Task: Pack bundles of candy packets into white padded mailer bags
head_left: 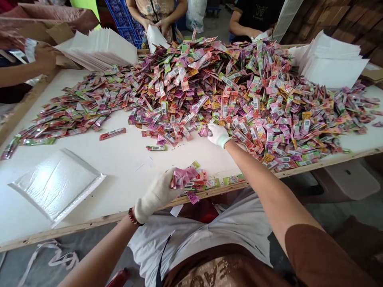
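My left hand [160,191], in a white glove, is closed around a small bunch of pink sachets [183,177] near the table's front edge. A few more sachets [200,184] lie on the tabletop just right of that hand. Farther in, my gloved right hand [218,134] reaches to the near edge of a big heap of colourful stick sachets [209,87]. Its fingertips are at a pink-purple sachet [204,130], closed on or against it. Whether other sachets sit under those fingers is hidden.
A white padded envelope [56,183] lies flat at the left. Stacks of white envelopes [101,46] [332,63] stand at the back left and back right. Co-workers' hands [158,27] work across the table and at the left side. A wooden rim [104,219] edges the table.
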Demonstrator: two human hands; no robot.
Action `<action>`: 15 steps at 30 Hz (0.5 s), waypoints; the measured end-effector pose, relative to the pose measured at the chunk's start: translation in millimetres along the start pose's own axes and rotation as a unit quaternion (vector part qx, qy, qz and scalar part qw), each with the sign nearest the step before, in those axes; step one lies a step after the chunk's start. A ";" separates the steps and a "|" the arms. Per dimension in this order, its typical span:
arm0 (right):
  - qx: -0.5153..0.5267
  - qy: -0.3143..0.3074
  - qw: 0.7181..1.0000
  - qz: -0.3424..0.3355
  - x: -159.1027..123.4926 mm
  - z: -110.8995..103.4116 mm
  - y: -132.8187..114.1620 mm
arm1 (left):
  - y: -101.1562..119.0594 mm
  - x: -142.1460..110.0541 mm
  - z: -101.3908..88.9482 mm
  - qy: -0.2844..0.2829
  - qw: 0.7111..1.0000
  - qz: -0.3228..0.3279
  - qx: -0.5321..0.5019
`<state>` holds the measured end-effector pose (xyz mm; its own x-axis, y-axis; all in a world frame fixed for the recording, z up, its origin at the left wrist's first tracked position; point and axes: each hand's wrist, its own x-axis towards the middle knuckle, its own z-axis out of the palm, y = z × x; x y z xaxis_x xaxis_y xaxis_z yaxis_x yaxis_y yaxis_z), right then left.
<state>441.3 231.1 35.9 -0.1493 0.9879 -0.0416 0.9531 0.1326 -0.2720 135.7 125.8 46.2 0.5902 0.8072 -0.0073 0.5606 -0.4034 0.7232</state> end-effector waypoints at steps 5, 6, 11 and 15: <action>0.008 -0.028 0.998 -0.059 -56.4 37.3 -10.8 | -1.9 22.2 0.0 0.042 0.997 -0.049 -0.047; 0.011 -0.031 0.997 -0.075 -73.3 46.7 -16.4 | -6.4 24.5 -0.9 0.057 0.994 -0.073 -0.062; 0.067 0.071 0.995 -0.025 -137.3 64.7 -33.4 | -17.5 30.0 -0.4 0.112 0.979 -0.145 -0.093; 0.126 0.154 0.975 0.103 -130.2 33.3 -5.5 | -5.7 49.4 7.5 0.121 0.979 -0.148 -0.071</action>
<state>446.7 99.1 10.8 0.1611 0.9738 0.1606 0.8538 -0.0559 -0.5176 166.0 164.7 36.5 0.2499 0.9650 -0.0798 0.5904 -0.0866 0.8025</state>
